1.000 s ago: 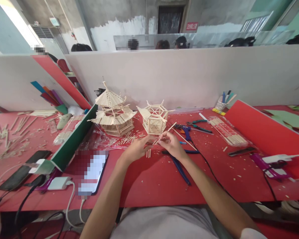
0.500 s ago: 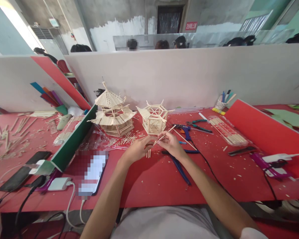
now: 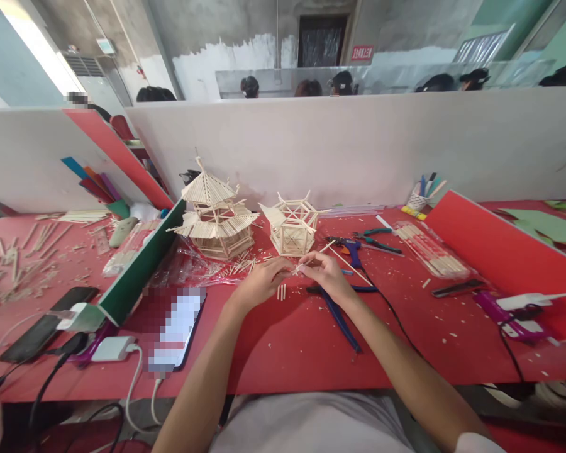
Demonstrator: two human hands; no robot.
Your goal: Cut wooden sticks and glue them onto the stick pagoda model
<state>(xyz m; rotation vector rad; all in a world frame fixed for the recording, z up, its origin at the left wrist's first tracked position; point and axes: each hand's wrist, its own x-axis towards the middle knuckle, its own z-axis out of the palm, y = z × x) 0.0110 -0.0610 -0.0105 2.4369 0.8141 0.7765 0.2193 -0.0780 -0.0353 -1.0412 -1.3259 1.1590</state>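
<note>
A thin wooden stick (image 3: pixel 327 245) slants between my hands, its upper end sticking out past the right fingers. My right hand (image 3: pixel 326 275) pinches it, and my left hand (image 3: pixel 265 280) has its fingers closed at the lower end, where detail is too small to make out. Just behind stands a half-roofed stick pavilion frame (image 3: pixel 293 228). To its left is a taller two-tiered stick pavilion (image 3: pixel 213 220). Several short cut stick pieces (image 3: pixel 282 292) lie below my fingers. Blue-handled pliers (image 3: pixel 340 321) rest partly behind my right wrist.
A blue glue gun (image 3: pixel 351 249), green-handled pliers (image 3: pixel 376 235) and bagged sticks (image 3: pixel 429 248) lie to the right. A phone (image 3: pixel 177 330) is at the left, beside a green divider (image 3: pixel 141 270). Stick scraps (image 3: pixel 236 267) litter the red table (image 3: pixel 283 355).
My fingers have drawn slightly closer together around the stick's lower end. The pavilions and tools have stayed where they were.
</note>
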